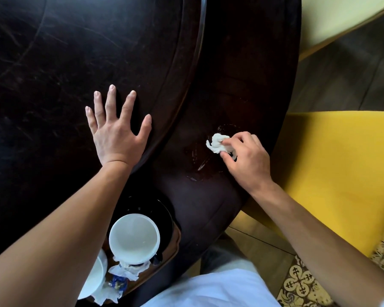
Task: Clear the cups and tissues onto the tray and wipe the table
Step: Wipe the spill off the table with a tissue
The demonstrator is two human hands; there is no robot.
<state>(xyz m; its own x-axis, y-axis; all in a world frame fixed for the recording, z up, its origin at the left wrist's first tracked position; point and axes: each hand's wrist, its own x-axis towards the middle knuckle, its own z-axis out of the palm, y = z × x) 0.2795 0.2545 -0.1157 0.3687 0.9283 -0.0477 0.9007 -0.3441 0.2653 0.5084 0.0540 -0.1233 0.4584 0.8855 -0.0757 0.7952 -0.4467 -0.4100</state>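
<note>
1. Tissue (218,145), wadded, sits on the dark table (242,74) near its right edge, pinched in my right hand (246,160) and pressed on a wet smear (197,160).
2. My left hand (116,131) lies flat on the raised centre disc (64,52), fingers spread, gripping nothing.
3. Two white cups (134,238) and crumpled tissues (129,270) sit on the tray (175,242) under my left forearm.

A crumpled white tissue wad (218,145) lies pressed on the dark wooden desk (231,85), beside a wet smear (197,160). Nearer than the wad, a dark tray (166,216) carries an empty white cup (134,238) standing upright, a second white cup (95,278) partly hidden, and crumpled used tissues (126,271) beside them.
</note>
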